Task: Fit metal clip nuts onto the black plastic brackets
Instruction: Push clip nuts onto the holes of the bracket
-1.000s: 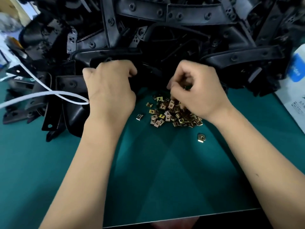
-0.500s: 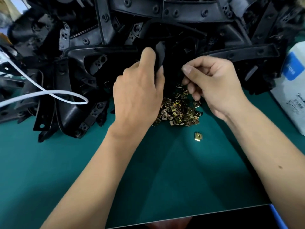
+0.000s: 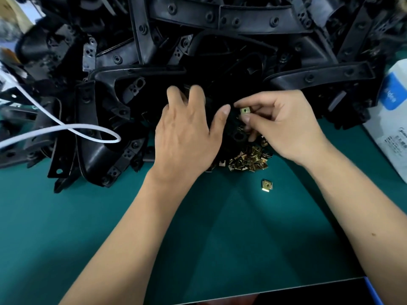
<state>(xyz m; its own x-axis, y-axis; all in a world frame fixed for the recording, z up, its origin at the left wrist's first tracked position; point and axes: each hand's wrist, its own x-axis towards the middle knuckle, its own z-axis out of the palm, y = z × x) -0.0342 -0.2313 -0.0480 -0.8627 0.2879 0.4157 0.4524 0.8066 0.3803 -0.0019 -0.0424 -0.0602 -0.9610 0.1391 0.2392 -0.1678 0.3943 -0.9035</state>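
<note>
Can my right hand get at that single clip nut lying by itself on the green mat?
Probably yes, but not straight away. The lone clip nut lies in the open on the mat, just below the right hand, nothing over it. That hand's grip already pinches another clip nut.

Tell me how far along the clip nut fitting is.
Done: nothing I can confirm; no fitted nut is clearly visible on the piled black brackets. In hand: the right hand pinches one clip nut at the bracket that the left hand holds. Left: a heap of loose clip nuts and one stray nut lie on the green mat, so plenty remains.
</note>
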